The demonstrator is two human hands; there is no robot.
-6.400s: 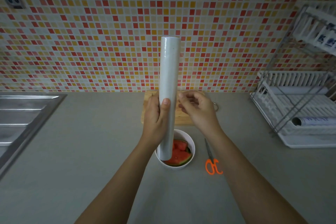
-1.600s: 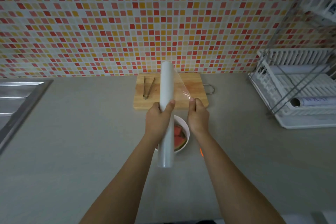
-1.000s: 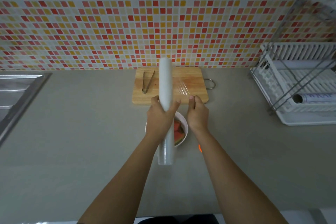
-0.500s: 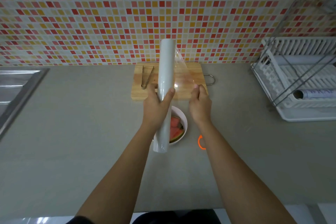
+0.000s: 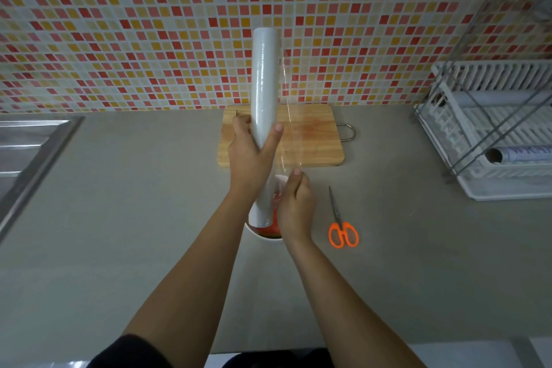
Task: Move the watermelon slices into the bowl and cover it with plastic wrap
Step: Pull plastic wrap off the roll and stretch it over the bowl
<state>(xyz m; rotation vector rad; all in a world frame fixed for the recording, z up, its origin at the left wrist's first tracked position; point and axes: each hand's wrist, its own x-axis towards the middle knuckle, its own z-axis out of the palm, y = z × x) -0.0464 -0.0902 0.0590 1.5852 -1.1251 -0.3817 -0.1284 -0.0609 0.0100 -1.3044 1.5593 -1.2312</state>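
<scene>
A wall [image 5: 119,24] of small red, orange and cream tiles fills the top of the view, above a plain grey surface [image 5: 119,218]. A white dish rack [image 5: 493,134] stands on the surface at the far right with a paper roll [image 5: 519,154] lying in it, and the edge of a metal sink [image 5: 27,143] shows at the far left. A wooden cutting board [image 5: 316,140] lies against the wall in the middle. Two bare forearms reach in from below. The left hand [image 5: 249,155] is wrapped around a long roll of plastic wrap [image 5: 264,84], held upright above the surface in front of the board. The right hand [image 5: 295,206] pinches the lower corner of a clear loose sheet [image 5: 289,134] drawn a little way off the roll's right side. Beneath the roll and the hands sits a white bowl [image 5: 254,231], mostly hidden. Orange-handled scissors [image 5: 342,227] lie closed just right of the bowl. Red watermelon slices [image 5: 270,231] show inside the bowl at its near edge.
</scene>
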